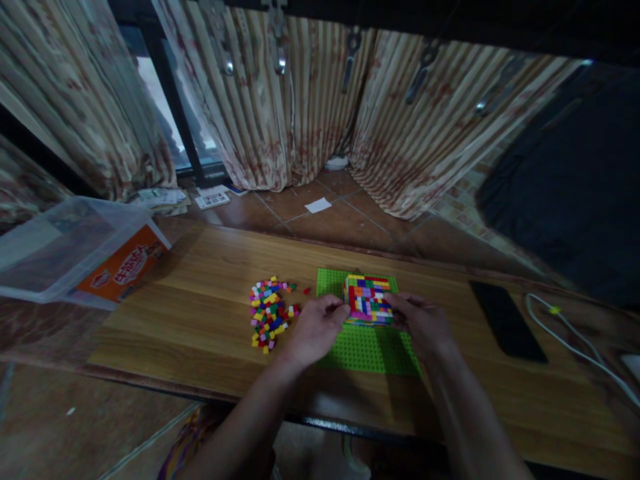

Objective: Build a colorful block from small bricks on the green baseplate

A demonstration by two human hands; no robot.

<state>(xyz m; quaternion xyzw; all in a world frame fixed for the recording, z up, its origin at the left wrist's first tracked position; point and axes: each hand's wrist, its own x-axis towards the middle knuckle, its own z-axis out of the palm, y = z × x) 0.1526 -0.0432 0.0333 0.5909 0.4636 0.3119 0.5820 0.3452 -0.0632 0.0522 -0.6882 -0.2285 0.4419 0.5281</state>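
A block built of multicoloured toy bricks (369,301) stands on a green studded baseplate (373,350). My left hand (319,325) is closed at the block's left front corner, thumb and forefinger against it. On the opposite side my right hand (421,321) has its fingers bent against the block's right edge; its fingertips are partly hidden. Any small brick between the fingers of either hand is too small to make out. Left of the baseplate lies a pile of loose toy bricks (270,317), with one red brick (307,291) apart from it.
The wooden tabletop (200,287) carries a clear plastic bin (75,247) with an orange label at the far left. A black phone-like slab (507,320) and a white cable (575,333) lie to the right. Striped curtains (295,100) hang beyond the table.
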